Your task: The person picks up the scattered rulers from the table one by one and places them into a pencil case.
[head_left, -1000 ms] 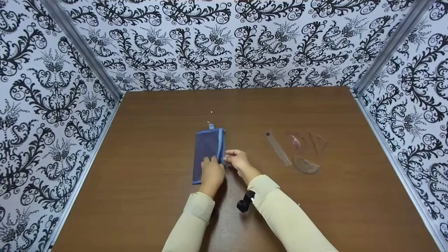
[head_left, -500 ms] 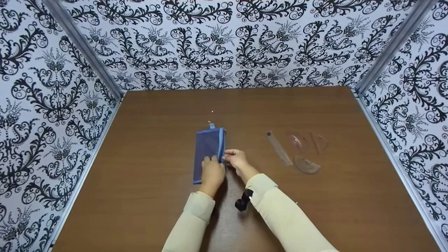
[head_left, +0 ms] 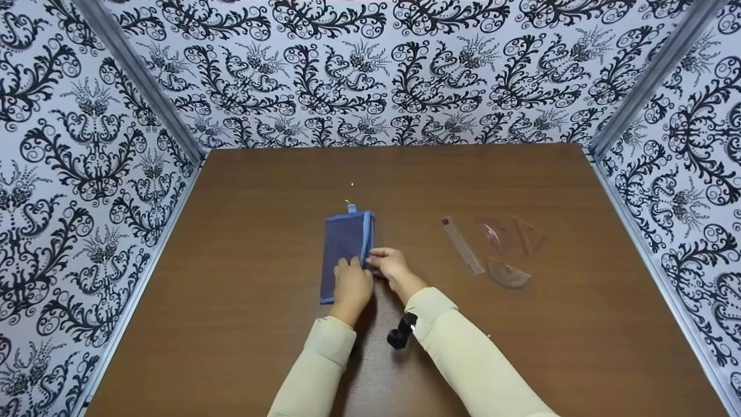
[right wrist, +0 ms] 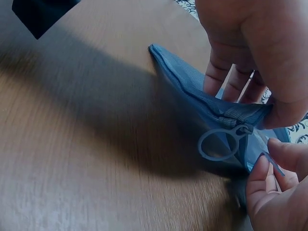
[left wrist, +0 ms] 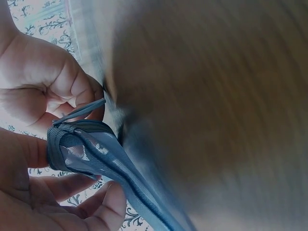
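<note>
Well, the left hand (head_left: 353,285) and right hand (head_left: 391,267) both pinch the blue pouch (head_left: 343,240) mid-frame; I'd guess its thin edge could slip if either loosens.

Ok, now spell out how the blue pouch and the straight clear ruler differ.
The pouch is blue mesh with a zip; the ruler is see-through and plain-edged. The pouch is broad, the ruler a narrow strip. The left hand and right hand are at the pouch; neither touches the ruler. Both are longer than wide.
</note>
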Motion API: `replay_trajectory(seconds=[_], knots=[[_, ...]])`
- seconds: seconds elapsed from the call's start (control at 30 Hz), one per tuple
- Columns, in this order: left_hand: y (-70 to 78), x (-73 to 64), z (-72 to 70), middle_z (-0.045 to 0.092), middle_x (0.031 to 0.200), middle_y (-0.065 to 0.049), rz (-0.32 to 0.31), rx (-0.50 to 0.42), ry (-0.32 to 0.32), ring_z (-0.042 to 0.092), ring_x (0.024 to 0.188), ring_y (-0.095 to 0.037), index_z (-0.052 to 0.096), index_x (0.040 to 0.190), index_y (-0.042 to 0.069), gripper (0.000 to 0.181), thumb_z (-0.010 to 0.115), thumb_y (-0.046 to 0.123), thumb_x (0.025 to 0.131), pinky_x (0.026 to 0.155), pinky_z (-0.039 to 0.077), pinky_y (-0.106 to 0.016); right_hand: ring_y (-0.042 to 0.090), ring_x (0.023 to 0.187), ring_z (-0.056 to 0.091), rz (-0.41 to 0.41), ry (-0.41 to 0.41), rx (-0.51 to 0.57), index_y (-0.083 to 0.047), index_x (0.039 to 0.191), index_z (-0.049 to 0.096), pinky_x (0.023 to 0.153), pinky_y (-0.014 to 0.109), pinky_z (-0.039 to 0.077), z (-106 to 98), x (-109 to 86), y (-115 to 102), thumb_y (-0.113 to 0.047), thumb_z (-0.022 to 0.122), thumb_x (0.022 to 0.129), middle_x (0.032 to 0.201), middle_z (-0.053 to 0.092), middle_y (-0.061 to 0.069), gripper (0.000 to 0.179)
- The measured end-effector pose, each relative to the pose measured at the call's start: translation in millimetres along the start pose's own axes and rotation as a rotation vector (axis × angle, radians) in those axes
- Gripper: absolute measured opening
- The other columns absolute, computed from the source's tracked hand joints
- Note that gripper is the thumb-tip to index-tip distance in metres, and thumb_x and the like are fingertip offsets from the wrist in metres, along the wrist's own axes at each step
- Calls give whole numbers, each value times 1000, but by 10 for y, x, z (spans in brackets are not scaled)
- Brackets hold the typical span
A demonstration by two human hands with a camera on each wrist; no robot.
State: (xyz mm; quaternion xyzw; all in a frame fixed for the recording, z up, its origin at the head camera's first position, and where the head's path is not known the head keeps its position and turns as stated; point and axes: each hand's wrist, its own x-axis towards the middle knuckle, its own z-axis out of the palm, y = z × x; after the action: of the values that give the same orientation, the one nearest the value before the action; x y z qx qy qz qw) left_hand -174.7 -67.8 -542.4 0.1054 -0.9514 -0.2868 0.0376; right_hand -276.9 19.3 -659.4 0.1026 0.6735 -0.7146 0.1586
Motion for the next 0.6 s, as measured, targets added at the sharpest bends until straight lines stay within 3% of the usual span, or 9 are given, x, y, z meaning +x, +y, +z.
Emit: replay_trajectory(seconds=[0.07, 0.23, 0.33, 0.47, 0.53, 0.6], knots=[[3, 1, -3, 52, 112, -26, -6, -7, -3, 50, 103, -41, 59, 116, -7, 33, 55, 14, 91, 90, 45, -47, 17, 75, 67, -6, -7, 4, -1, 106, 71, 66, 30, 55, -3, -99, -95, 1, 71, 81, 96, 71, 12, 25], [5, -8, -3, 51, 110, -25, -15, -8, 0, 50, 103, -41, 60, 114, -7, 31, 56, 14, 91, 88, 46, -47, 15, 71, 68, -17, -50, 84, -8, 93, 75, 60, 26, 55, -44, 176, 154, 1, 73, 79, 84, 72, 5, 17], [3, -11, 2, 51, 109, -25, -6, -2, 9, 50, 101, -41, 60, 112, -7, 29, 56, 14, 91, 87, 46, -47, 16, 74, 69, -23, -60, 103, -10, 95, 75, 64, 28, 57, -43, 240, 221, 1, 72, 80, 86, 72, 6, 19], [2, -14, 6, 51, 107, -25, 5, 1, 19, 50, 99, -41, 60, 110, -7, 28, 57, 14, 91, 86, 46, -47, 19, 80, 69, -37, -74, 96, -1, 105, 72, 69, 32, 57, -32, 312, 292, 5, 68, 82, 93, 72, 12, 24], [1, -14, 7, 51, 107, -25, 6, 0, 21, 51, 99, -41, 60, 111, -7, 29, 58, 14, 90, 86, 46, -47, 19, 81, 69, -5, -73, 103, -2, 106, 72, 71, 33, 57, -36, 501, 449, 6, 68, 81, 94, 71, 12, 26], [0, -12, 11, 51, 108, -25, 6, 1, 23, 51, 100, -41, 60, 113, -7, 30, 58, 14, 90, 87, 46, -47, 17, 78, 69, -11, -102, 144, -6, 102, 74, 67, 32, 57, -80, 859, 778, 5, 71, 78, 91, 72, 10, 27]])
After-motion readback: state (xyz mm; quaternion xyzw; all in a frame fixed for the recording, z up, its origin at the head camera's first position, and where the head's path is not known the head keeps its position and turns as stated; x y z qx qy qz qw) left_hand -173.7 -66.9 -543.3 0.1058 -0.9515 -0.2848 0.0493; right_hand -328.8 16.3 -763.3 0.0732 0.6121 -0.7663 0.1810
